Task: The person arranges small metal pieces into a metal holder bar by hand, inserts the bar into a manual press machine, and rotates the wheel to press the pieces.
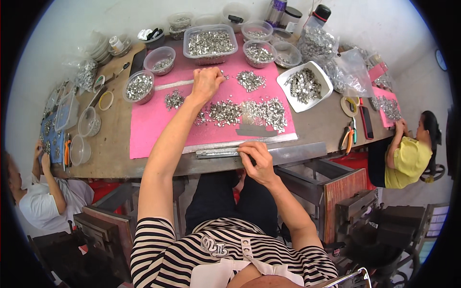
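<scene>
My left hand [206, 85] reaches over the pink mat [163, 129], fingers pinched together. A few tiny silvery pieces lie beside its fingertips; whatever is in the pinch is too small to make out. At the front edge of the table, my right hand [257, 161] grips the right end of a narrow metal bar [217, 153]. Between the hands, small shiny metal pieces [225, 113] spread in a wide heap. Smaller piles [250, 80] of them lie farther back and to the left [174, 99]. A flat grey strip [254, 130] rests just in front of the wide heap.
Clear tubs [210, 44] of metal pieces line the back. A white dish [306, 87] of linked-looking metal parts stands right. Beyond it are pliers [353, 132], a phone [366, 122] and tape [349, 106]. Co-workers sit left [53, 201] and right [408, 163].
</scene>
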Motion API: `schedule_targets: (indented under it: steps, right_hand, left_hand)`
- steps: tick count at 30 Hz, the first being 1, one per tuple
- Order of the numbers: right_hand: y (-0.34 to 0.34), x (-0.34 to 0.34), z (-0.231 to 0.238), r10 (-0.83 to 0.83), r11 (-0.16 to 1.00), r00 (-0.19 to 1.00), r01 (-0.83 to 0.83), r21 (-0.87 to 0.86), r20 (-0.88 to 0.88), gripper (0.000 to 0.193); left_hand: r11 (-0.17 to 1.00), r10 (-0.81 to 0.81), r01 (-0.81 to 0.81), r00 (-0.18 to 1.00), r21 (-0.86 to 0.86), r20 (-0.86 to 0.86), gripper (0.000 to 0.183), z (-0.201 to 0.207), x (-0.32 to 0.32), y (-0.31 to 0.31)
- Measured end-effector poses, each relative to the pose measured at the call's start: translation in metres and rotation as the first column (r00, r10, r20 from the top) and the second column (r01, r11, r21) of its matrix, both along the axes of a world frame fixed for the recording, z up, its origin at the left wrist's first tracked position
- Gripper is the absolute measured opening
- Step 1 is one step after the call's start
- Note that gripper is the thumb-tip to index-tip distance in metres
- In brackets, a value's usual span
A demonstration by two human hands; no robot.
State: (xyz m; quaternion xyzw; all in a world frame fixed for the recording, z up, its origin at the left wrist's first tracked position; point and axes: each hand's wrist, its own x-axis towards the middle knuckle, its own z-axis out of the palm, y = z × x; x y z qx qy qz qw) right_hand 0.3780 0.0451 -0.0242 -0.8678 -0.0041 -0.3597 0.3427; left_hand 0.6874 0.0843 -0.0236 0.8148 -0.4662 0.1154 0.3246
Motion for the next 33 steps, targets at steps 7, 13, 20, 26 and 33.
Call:
schedule_targets:
  steps: [7, 13, 20, 26, 33]
  right_hand:
    - [-0.041, 0.018, 0.009, -0.239, 0.964, 0.968, 0.227, -0.139, -0.072, 0.012]
    - [-0.046, 0.039, -0.005, -0.424, 0.862, 0.903, 0.377, -0.34, -0.073, 0.01]
    - [-0.036, 0.048, -0.006, -0.509, 0.766, 0.858, 0.415, -0.491, -0.07, 0.011]
    - [-0.044, 0.049, -0.007, -0.455, 0.837, 0.883, 0.378, -0.395, -0.118, 0.01]
    - [-0.054, 0.025, 0.003, -0.289, 0.956, 0.931, 0.266, -0.126, -0.225, 0.007]
  left_hand:
    - [0.982, -0.067, 0.016, 0.96, -0.186, -0.271, 0.01, 0.006, -0.003, 0.009]
    - [0.981, -0.05, 0.011, 0.979, -0.193, -0.196, 0.012, -0.002, -0.004, 0.006]
    - [0.985, -0.068, 0.041, 0.985, -0.169, -0.156, 0.016, 0.0, -0.007, 0.003]
    - [0.973, -0.102, 0.047, 0.967, -0.227, -0.235, 0.013, 0.014, -0.019, 0.018]
    - [0.918, -0.396, 0.394, 0.904, -0.045, -0.159, 0.008, 0.024, -0.108, 0.088]
